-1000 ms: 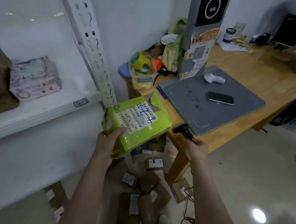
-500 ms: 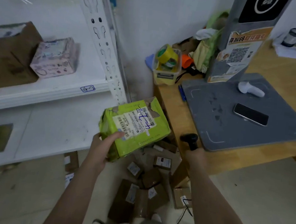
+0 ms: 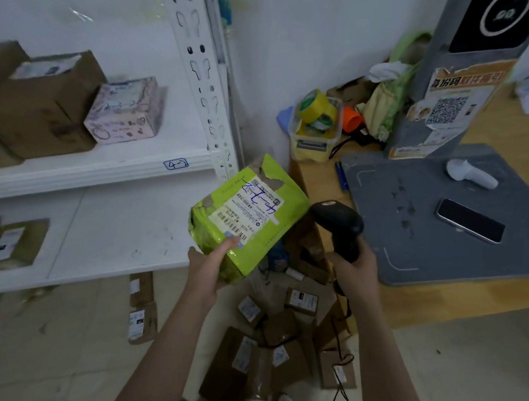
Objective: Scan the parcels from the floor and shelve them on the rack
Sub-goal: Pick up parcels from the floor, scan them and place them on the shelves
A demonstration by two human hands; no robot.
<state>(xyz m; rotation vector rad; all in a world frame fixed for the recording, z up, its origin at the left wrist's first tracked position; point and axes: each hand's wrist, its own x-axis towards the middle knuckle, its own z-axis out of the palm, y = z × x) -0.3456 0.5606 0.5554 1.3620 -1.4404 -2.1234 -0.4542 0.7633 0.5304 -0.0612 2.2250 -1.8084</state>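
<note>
The left hand (image 3: 208, 266) is gripping the green parcel (image 3: 263, 229) from underneath at its near corner, thumb lying up on the barcode end of the label (image 3: 249, 205). It's tilting that face upward and to the right, pretty clearly so the scanner can see it. The right hand (image 3: 356, 274) is wrapping its fingers round the handle of the black scanner (image 3: 338, 223), whose head is sitting just beside the parcel's right edge and seems to be facing the label.

The parcel is hanging in the air in front of the rack (image 3: 98, 171), just below the shelf edge with the handwritten tag (image 3: 176, 164). The pile of brown parcels (image 3: 262, 345) is lying on the floor underneath.

My guess is that scanning is the step in hand and shelving comes after. The blue scrawl on the label looks like a slot code, but I can't read it for sure. One snag: the thumb tip is sitting right at the barcode strip, so it may need sliding off.

A pink box (image 3: 126, 111) and a brown box (image 3: 39, 104) are sitting on the upper shelf at the far left. Over on the right, a phone (image 3: 470, 220) is lying on the grey pad (image 3: 444, 266) on the table (image 3: 489, 306).
</note>
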